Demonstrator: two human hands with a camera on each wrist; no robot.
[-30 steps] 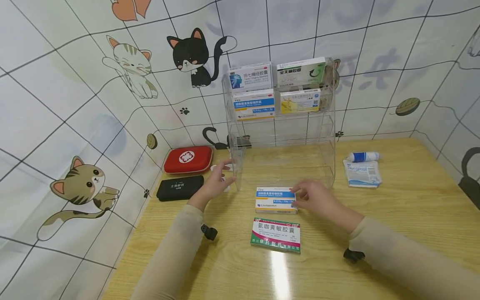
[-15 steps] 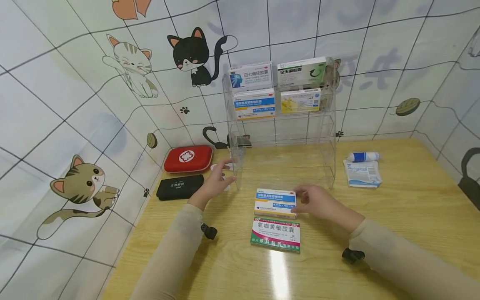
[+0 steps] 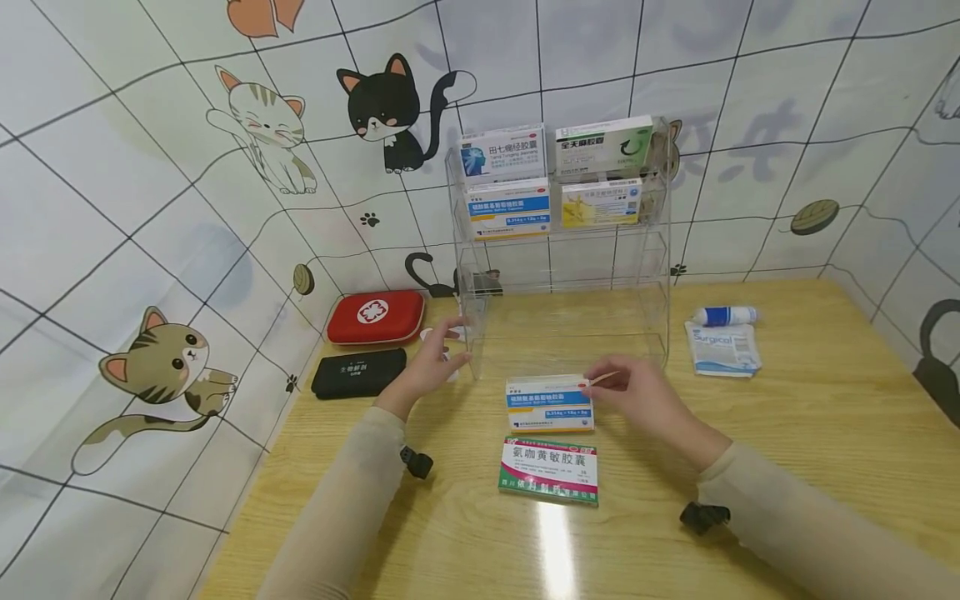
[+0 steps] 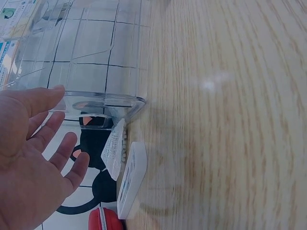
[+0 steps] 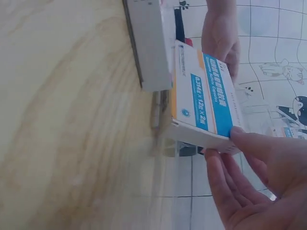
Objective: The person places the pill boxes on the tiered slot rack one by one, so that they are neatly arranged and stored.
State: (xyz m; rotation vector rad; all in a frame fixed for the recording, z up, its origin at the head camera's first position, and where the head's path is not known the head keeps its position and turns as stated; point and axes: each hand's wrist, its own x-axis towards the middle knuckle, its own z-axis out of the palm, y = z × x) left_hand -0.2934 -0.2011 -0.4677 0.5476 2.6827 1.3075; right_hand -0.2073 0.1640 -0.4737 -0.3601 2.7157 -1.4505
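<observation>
Head view: blue-white box [image 3: 550,402] tips up on the table [image 3: 787,433] just in front of the clear rack [image 3: 558,250], right hand [image 3: 637,398] pinching its right end. Left hand [image 3: 429,360] spread flat vs. rack's left wall. Looks like the pick-up step; next prob. a lift clear into an empty tier. Print reads "12".

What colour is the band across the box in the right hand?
Blue, on a white box with an orange edge stripe, pinched by the right hand; clearest in the right wrist view.
</observation>
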